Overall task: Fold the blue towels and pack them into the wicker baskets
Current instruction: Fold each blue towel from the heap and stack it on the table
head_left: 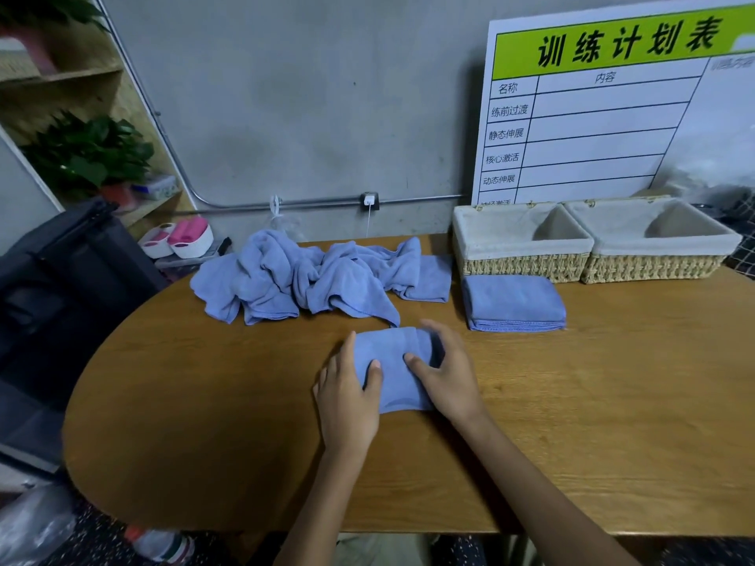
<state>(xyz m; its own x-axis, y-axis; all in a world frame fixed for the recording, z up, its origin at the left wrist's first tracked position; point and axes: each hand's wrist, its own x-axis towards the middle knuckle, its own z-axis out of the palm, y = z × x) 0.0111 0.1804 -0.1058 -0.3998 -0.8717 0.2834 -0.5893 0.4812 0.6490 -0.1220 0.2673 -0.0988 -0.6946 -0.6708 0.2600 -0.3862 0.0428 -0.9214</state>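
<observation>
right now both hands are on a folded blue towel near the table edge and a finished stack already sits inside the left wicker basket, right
Not quite. The head view shows the left hand and right hand on the folded blue towel, but the finished stack lies on the table in front of the left wicker basket, not inside it.

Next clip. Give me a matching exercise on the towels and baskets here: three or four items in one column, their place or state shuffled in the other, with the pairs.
Items:
1. towel under both hands
2. folded towel stack
3. unfolded towel heap
4. wicker baskets

States:
A. crumpled, at the table's far side, left of the baskets
B. lined with cloth, no towels visible inside
C. folded small, left hand and right hand on it
D. neat, lying just in front of the left basket

Pairs: 1-C, 2-D, 3-A, 4-B
</observation>
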